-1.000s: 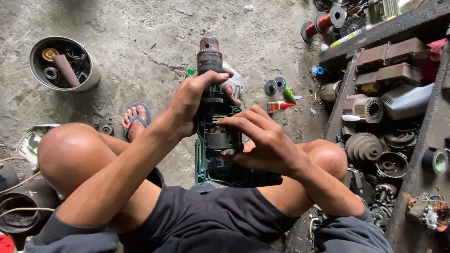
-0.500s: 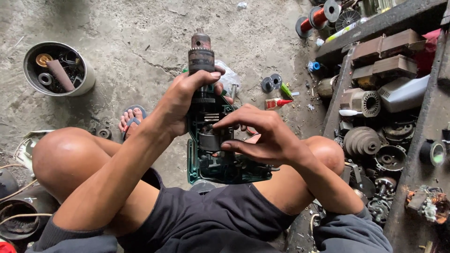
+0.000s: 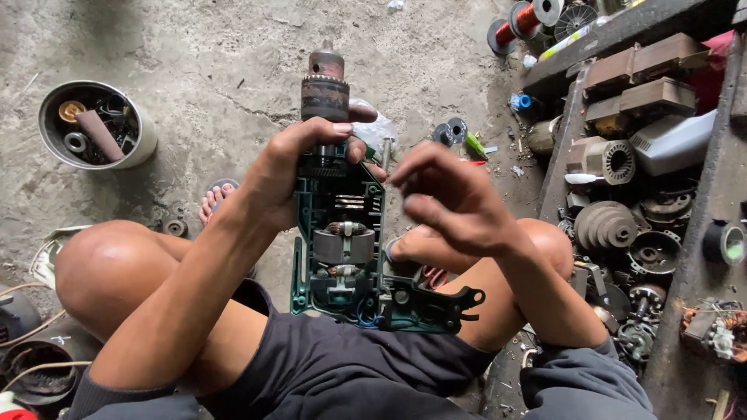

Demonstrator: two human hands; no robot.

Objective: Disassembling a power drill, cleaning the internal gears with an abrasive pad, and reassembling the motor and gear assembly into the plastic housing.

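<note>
- The green drill (image 3: 342,249) with its cover off rests on the person's lap, nose pointing away.
- The left hand (image 3: 292,167) grips the drill just under the rusty chuck (image 3: 325,85).
- The right hand (image 3: 447,194) hovers beside it, fingers loosely curled, holding nothing.
- A white bucket (image 3: 140,144) of parts sits far left on the floor.

i see open concrete floor (image 3: 218,47) far and far left of the drill (image 3: 342,241), free to pass. the tub (image 3: 97,124) of parts blocks the far left. right of my right hand (image 3: 451,198) the shelves (image 3: 646,155) crowd in with motor parts, and spools (image 3: 517,23) sit far right. my knees (image 3: 109,264) hem the drill left and right; my left hand (image 3: 292,175) wraps its neck.
</note>
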